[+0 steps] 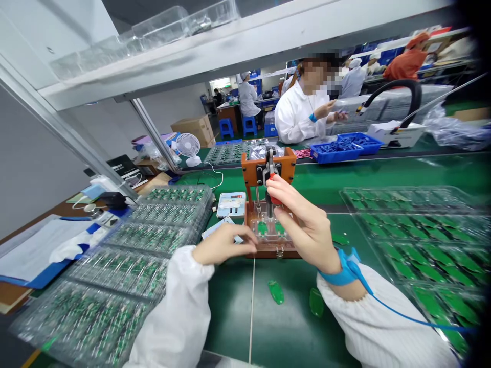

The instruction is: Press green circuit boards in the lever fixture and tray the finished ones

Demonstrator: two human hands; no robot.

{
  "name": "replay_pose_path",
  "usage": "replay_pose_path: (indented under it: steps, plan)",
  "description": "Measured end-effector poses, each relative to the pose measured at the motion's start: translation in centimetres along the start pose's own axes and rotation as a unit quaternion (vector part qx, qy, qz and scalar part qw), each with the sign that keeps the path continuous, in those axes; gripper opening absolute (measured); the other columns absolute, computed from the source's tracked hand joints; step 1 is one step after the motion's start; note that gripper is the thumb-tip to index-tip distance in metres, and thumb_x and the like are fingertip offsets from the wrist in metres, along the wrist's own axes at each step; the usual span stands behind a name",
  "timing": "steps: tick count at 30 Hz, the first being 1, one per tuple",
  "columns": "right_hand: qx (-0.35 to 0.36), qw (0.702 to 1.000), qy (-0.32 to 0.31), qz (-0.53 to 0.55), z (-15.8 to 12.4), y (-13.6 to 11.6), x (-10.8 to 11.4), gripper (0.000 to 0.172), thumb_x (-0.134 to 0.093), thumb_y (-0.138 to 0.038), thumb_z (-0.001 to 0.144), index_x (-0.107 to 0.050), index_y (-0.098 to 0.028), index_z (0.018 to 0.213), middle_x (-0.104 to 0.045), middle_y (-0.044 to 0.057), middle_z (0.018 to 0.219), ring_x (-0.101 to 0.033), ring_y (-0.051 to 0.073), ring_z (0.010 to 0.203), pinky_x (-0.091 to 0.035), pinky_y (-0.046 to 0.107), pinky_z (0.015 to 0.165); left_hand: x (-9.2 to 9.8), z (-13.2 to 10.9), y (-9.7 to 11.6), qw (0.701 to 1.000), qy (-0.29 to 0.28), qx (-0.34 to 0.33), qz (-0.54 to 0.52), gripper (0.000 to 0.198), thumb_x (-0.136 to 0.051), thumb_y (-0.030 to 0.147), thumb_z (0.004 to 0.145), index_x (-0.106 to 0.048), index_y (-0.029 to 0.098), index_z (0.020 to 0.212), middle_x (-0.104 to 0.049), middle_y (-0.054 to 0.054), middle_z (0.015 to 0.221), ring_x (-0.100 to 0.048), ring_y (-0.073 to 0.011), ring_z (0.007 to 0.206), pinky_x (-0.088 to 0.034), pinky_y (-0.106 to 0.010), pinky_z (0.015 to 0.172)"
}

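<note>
In the head view, a test fixture with an orange-brown frame (248, 171) stands on the green bench mat. My right hand (307, 225) is closed around the red handle (274, 191) of its toggle clamp, and a blue wrist strap (339, 271) circles that wrist. Under the clamp, green circuit boards (262, 228) sit in the fixture's clear plate. At the fixture's lower left edge is my left hand (224, 243), thumb and fingers apart, nothing visible between them. Two loose green boards (275, 292) (316, 302) lie on the mat in front.
Stacked clear trays of boards (126, 260) fill the left side; another tray of green boards (425, 250) lies right. Behind the fixture are a small meter (231, 204), a white fan (188, 145) and blue bins (335, 151). A co-worker in white (297, 115) sits opposite. A shelf (230, 51) spans overhead.
</note>
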State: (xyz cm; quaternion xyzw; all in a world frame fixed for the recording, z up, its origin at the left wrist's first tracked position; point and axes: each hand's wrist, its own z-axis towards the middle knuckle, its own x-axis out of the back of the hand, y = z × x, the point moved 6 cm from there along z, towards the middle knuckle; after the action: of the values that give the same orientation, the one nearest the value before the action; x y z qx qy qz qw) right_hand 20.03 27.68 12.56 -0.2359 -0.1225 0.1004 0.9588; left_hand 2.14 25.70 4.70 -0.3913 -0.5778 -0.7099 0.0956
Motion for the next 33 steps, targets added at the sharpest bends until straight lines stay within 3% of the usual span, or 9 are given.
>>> replay_pose_path:
  steps: [2,4,7,9,13,21,27,33]
  plan:
    - [0.003,1.000,0.002,0.000,0.0,0.0,0.0,0.056,-0.052,-0.004,0.099,-0.055,-0.035,0.145,-0.056,-0.004,0.148,-0.045,0.024,0.145,-0.040,0.047,0.125,2.7,0.6,-2.3,0.987,-0.006,0.079,0.141,0.034,-0.078,0.032,0.085,-0.071,0.020,0.116,-0.073,-0.007,0.120,-0.066,-0.0264,0.116,-0.049,-0.037,0.105]
    - [0.006,1.000,0.006,0.001,0.0,0.0,0.0,0.056,-0.052,-0.004,0.099,-0.055,-0.034,0.146,-0.056,-0.003,0.149,-0.046,0.023,0.145,-0.040,0.047,0.125,4.2,1.6,-5.2,0.943,-0.035,0.171,0.282,0.070,-0.088,0.034,0.072,-0.062,0.019,0.135,-0.053,-0.016,0.150,-0.045,-0.0369,0.142,-0.036,-0.047,0.118]
    - [0.009,1.000,0.007,-0.001,0.0,-0.1,0.0,0.056,-0.052,-0.004,0.099,-0.054,-0.034,0.146,-0.056,-0.003,0.149,-0.046,0.023,0.145,-0.041,0.047,0.124,4.6,3.0,-8.6,0.884,-0.115,0.266,0.367,0.109,-0.092,0.045,0.062,-0.041,0.019,0.155,-0.021,-0.019,0.168,-0.015,-0.0440,0.155,-0.024,-0.055,0.124]
    - [0.012,1.000,0.004,0.000,0.0,-0.1,0.0,0.056,-0.052,-0.004,0.099,-0.054,-0.034,0.146,-0.056,-0.003,0.148,-0.046,0.023,0.145,-0.042,0.048,0.124,4.3,3.5,-9.6,0.868,-0.153,0.280,0.380,0.118,-0.091,0.052,0.061,-0.034,0.020,0.159,-0.016,-0.018,0.169,-0.009,-0.0441,0.156,-0.021,-0.055,0.124]
    - [0.016,1.000,0.003,0.003,0.1,-0.1,0.0,0.056,-0.052,-0.004,0.099,-0.054,-0.034,0.146,-0.056,-0.002,0.148,-0.046,0.023,0.145,-0.042,0.049,0.124,4.0,3.8,-10.3,0.857,-0.177,0.274,0.399,0.121,-0.089,0.058,0.059,-0.033,0.021,0.160,-0.014,-0.016,0.170,-0.009,-0.0454,0.155,-0.023,-0.056,0.124]
    - [0.012,1.000,0.006,0.002,0.0,0.1,-0.1,0.054,-0.052,-0.005,0.099,-0.055,-0.033,0.146,-0.057,-0.001,0.147,-0.046,0.025,0.145,-0.042,0.051,0.123,4.1,4.0,-11.1,0.866,-0.181,0.282,0.372,0.125,-0.091,0.056,0.055,-0.032,0.022,0.160,-0.013,-0.016,0.170,-0.007,-0.0465,0.155,-0.020,-0.060,0.124]
    - [0.014,1.000,0.001,-0.001,-0.1,0.2,-0.1,0.055,-0.052,-0.005,0.099,-0.055,-0.033,0.146,-0.057,-0.001,0.148,-0.045,0.025,0.145,-0.043,0.051,0.123,5.7,2.8,-11.2,0.860,-0.163,0.310,0.370,0.125,-0.089,0.061,0.055,-0.031,0.025,0.160,-0.013,-0.016,0.170,-0.012,-0.0471,0.154,-0.024,-0.061,0.122]
    - [0.008,1.000,-0.003,-0.003,-0.1,0.4,-0.2,0.051,-0.051,-0.009,0.100,-0.055,-0.032,0.146,-0.057,0.001,0.148,-0.045,0.027,0.145,-0.043,0.055,0.122,5.1,2.1,-11.9,0.856,-0.182,0.319,0.363,0.136,-0.090,0.064,0.050,-0.023,0.026,0.162,-0.009,-0.016,0.171,-0.011,-0.0453,0.155,-0.025,-0.059,0.123]
